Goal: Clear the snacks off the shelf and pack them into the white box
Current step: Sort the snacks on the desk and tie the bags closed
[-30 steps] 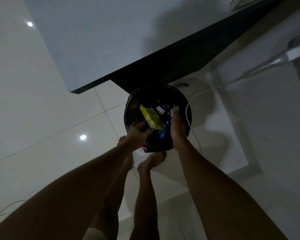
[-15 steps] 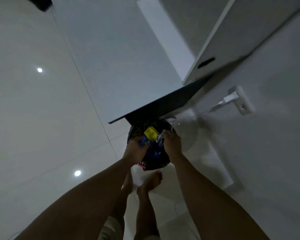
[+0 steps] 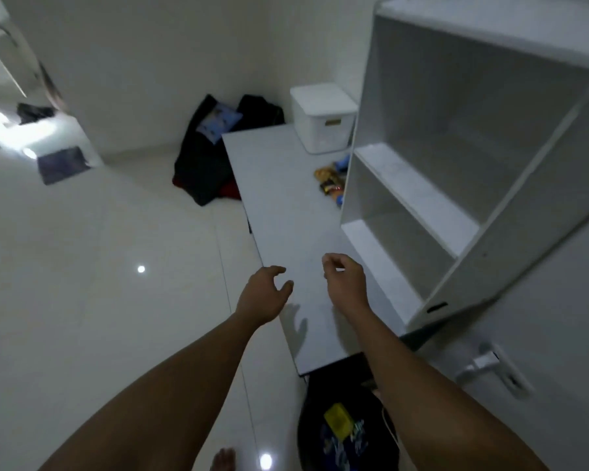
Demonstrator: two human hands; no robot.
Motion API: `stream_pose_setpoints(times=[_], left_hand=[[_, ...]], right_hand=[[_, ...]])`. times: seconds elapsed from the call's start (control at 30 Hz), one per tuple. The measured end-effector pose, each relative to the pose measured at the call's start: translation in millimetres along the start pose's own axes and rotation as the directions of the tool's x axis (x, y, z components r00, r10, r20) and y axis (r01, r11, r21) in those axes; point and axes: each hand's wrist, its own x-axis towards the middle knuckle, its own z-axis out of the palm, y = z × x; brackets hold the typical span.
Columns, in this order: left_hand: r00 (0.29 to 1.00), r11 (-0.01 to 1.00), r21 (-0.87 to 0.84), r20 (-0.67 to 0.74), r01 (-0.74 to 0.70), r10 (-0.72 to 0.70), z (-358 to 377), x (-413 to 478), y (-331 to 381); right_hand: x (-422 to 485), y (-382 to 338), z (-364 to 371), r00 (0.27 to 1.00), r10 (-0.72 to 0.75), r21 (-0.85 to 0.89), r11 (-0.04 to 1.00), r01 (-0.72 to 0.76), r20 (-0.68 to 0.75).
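My left hand [image 3: 264,294] and my right hand [image 3: 346,278] hover over the near end of a long white counter [image 3: 286,205], both holding nothing, fingers loosely curled and apart. A white shelf unit [image 3: 456,164] stands on the counter at the right, and the compartments I can see hold nothing. A few snack packets [image 3: 330,181] lie on the counter beside the shelf's far end. The white box [image 3: 322,119], with its lid on, sits at the counter's far end. On the floor below my right arm is a round black bin [image 3: 347,433] with a yellow packet [image 3: 337,424] and blue packets inside.
Dark bags and a cushion [image 3: 211,144] are piled on the floor at the counter's far end. A door handle [image 3: 490,365] sticks out on the right. A mat [image 3: 62,164] lies far left on the glossy white tile floor [image 3: 99,266]. My bare foot [image 3: 223,458] is at the bottom edge.
Both hands have let go of the packets in the black bin and risen above the counter. My view has lifted from the bin to the counter, shelf and white box.
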Motion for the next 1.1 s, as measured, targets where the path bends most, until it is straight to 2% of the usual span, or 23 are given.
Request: stream_pose_setpoints(times=[0.2, 0.33, 0.57, 0.73, 0.9, 1.1], left_hand=[[0.990, 0.994, -0.021, -0.094, -0.111, 0.109, -88.1, 88.7, -14.4], [0.986, 0.987, -0.057, -0.079, -0.152, 0.148, -135.9, 140.5, -47.6], [0.971, 0.973, 0.012, -0.056, -0.232, 0.233, -205.3, 214.8, -73.2], [0.944, 0.943, 0.037, -0.011, -0.331, 0.331, -207.1, 271.5, -50.4], [0.911, 0.910, 0.067, 0.102, -0.408, 0.401, -178.9, 340.0, -29.9], [0.879, 0.891, 0.108, 0.253, -0.442, 0.405, -127.6, 444.5, -22.9]], right_hand=[[57.7, -70.3, 65.2, 0.989, -0.144, -0.050, 0.989, 0.142, -0.046], [92.7, -94.8, 119.4, 0.981, -0.166, -0.101, 0.983, 0.156, -0.104], [136.6, -110.7, 171.6, 0.975, -0.101, -0.089, 0.992, 0.085, -0.197], [179.8, -110.0, 167.2, 0.965, -0.057, -0.087, 0.996, 0.036, -0.257], [241.6, -98.6, 160.3, 0.942, -0.034, -0.040, 0.999, 0.022, -0.334], [340.7, -59.2, 166.1, 0.898, 0.132, 0.102, 0.990, -0.097, -0.420]])
